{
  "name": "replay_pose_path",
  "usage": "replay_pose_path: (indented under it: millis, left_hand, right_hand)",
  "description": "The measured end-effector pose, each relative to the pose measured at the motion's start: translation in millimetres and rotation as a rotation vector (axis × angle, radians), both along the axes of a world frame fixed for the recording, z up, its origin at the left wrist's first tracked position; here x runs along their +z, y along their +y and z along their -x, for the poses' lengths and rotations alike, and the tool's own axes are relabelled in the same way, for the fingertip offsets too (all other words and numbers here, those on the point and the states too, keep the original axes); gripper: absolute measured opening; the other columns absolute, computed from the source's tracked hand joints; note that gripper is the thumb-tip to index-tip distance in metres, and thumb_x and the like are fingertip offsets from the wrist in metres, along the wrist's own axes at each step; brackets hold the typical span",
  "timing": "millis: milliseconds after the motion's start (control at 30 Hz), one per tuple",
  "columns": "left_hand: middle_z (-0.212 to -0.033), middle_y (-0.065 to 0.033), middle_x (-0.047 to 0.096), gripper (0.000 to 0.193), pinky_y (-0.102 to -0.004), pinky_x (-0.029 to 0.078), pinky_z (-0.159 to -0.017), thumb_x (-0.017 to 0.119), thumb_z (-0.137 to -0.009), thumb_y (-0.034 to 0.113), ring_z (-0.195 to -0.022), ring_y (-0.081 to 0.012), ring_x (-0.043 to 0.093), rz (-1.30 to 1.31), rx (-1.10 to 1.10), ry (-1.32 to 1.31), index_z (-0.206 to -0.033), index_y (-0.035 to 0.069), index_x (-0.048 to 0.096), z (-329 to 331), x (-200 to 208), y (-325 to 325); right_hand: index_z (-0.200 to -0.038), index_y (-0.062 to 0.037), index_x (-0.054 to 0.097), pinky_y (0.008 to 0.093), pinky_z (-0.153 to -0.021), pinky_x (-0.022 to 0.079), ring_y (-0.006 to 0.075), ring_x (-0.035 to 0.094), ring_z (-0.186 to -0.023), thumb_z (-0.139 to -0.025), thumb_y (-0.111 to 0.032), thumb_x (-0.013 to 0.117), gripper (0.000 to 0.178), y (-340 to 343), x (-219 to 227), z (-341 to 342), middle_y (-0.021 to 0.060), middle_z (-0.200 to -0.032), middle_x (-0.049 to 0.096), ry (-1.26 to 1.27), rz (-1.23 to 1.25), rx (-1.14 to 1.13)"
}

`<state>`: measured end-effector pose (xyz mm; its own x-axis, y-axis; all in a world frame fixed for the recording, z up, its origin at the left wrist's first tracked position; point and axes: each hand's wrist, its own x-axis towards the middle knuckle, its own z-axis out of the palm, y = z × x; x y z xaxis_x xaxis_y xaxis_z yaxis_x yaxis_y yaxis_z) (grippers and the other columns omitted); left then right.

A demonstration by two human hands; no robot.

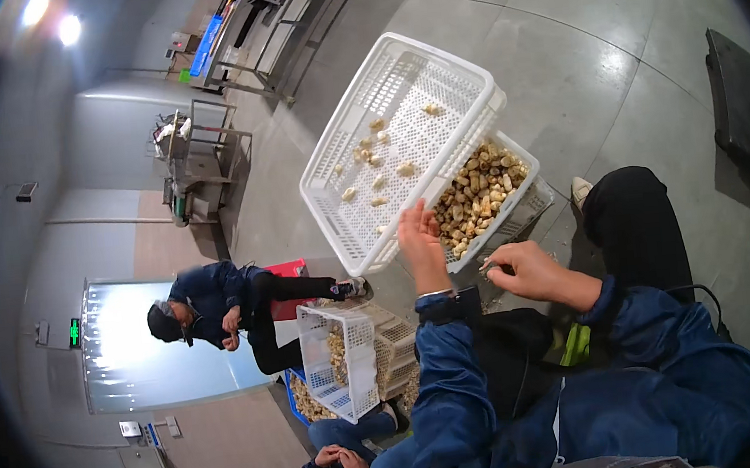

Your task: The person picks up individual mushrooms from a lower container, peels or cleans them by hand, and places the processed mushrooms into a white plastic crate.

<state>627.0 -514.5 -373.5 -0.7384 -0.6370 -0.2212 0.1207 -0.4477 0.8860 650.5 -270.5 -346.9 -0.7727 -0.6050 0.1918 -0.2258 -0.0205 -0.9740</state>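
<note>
My left hand (pixel 421 241) is raised at the near rim of a white perforated crate (pixel 451 58), its fingers loosely bent and apart, with nothing seen in them. Several pale, knobbly, mushroom-like pieces (pixel 405 169) lie scattered in that crate. It sits tilted over a lower white crate (pixel 507 213), heaped with browner lumpy pieces (pixel 478 191). To the right of my left hand, my right hand (pixel 532 272) is closed in a pinch over the floor, beside the lower crate. Something small and dark shows at its fingertips, too small to name.
At the left, a person in dark clothes sits by a red crate (pixel 286 273). Nearer stand stacked white crates (pixel 336 313) and a blue crate (pixel 300 401) of pieces. Another person's hands show at the bottom. A dark flat platform (pixel 743 104) lies right; metal tables (pixel 282 37) stand far.
</note>
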Motion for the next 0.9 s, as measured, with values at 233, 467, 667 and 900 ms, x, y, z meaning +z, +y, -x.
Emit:
replay_pose_path:
  millis: [233, 467, 667, 900]
  left_hand:
    - [-0.100, -0.0164, 0.068, 0.027, -0.0388, 0.051, -0.079, 0.065, -0.082, 0.018, -0.088, -0.0306, 0.065, 1.536, -0.666, -0.339, -0.105, 0.005, 0.068, 57.8, -121.7, 16.2]
    - [-0.095, -0.0174, 0.063, 0.030, -0.0439, 0.051, -0.076, 0.070, -0.078, 0.026, -0.090, -0.0346, 0.061, 1.566, -0.835, -0.452, -0.098, 0.004, 0.070, 72.6, -124.4, 31.3]
    - [-0.104, -0.0080, 0.062, 0.023, -0.0267, 0.050, -0.068, 0.060, -0.092, 0.012, -0.078, -0.0104, 0.057, 0.403, -0.445, -0.318, -0.111, 0.000, 0.057, 7.0, -68.0, 32.2]
    - [-0.121, -0.0123, 0.060, 0.021, -0.0198, 0.045, -0.062, 0.054, -0.096, 0.006, -0.076, -0.0072, 0.054, -0.073, -0.333, 0.007, -0.116, 0.004, 0.055, -88.6, 10.2, 74.1]
  right_hand:
    - [-0.088, 0.0017, 0.066, 0.0405, -0.072, 0.051, 0.0348, 0.064, -0.080, -0.081, -0.014, 0.062, 0.018, 4.0, 21.7, 2.1, 0.0187, -0.084, 0.065, -0.011, 0.048, 0.038]
    - [-0.092, 0.0027, 0.066, 0.0400, -0.076, 0.051, 0.0343, 0.064, -0.083, -0.082, -0.012, 0.063, 0.018, 5.4, 20.9, 6.9, 0.0186, -0.088, 0.065, -0.007, 0.056, 0.042]
    - [-0.090, 0.0025, 0.064, 0.0408, -0.072, 0.051, 0.0356, 0.062, -0.080, -0.081, -0.011, 0.063, 0.016, 8.0, 19.0, 9.1, 0.0180, -0.085, 0.064, 0.028, 0.012, 0.022]
    - [-0.086, 0.0029, 0.064, 0.0351, -0.072, 0.051, 0.0316, 0.065, -0.084, -0.082, -0.011, 0.065, 0.014, 12.2, 20.5, 14.0, 0.0177, -0.103, 0.064, 0.053, 0.014, -0.107]
